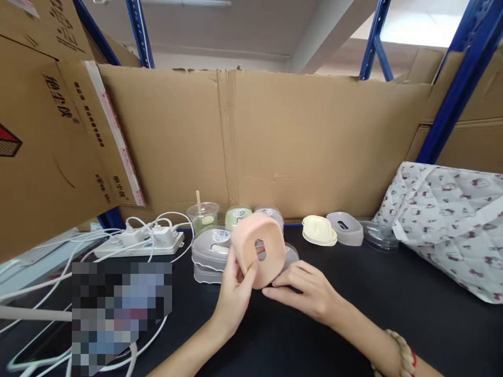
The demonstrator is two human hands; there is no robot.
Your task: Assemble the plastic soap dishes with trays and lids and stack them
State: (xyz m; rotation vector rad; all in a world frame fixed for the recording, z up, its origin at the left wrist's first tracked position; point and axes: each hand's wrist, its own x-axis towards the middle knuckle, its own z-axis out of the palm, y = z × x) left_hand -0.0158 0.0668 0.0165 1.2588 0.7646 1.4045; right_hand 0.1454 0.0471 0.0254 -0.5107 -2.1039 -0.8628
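Note:
My left hand (236, 293) grips a pink rounded-square plastic box shell (244, 238), its thumb at the near rim. The shell is tilted with its hollow side towards me, and an oval slot shows in its far wall. My right hand (306, 288) pinches the shell's lower right edge, though its fingertips are partly hidden. Behind the shell, a clear plastic piece (291, 255) shows just above my right hand. To the left sits a stack of grey slotted boxes (206, 250), the top one with a round label. A green box (236, 213) and another grey box (272, 212) stand behind, partly covered.
At the back right are cream lids (317, 230), a grey slotted shell (346, 229) and clear covers (379, 235). A clear cup (204, 214) stands back left, near a cabled power strip (137, 247). Cardboard (314, 146) walls the back; a quilted bag (451, 225) fills the right.

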